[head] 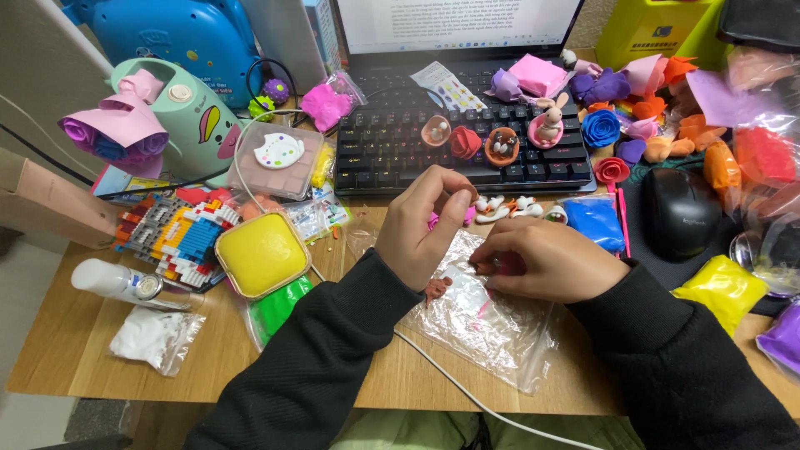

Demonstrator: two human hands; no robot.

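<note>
Item, left to right: I log a yellow square tub (262, 253) at the table's left-front, lid on, contents unseen. My left hand (419, 227) pinches a tiny pale bit between thumb and forefinger above a clear plastic bag (487, 321); my right hand (546, 258), curled narrow, presses that bag near a small brown clay figure (436, 288), left of its fingers.
</note>
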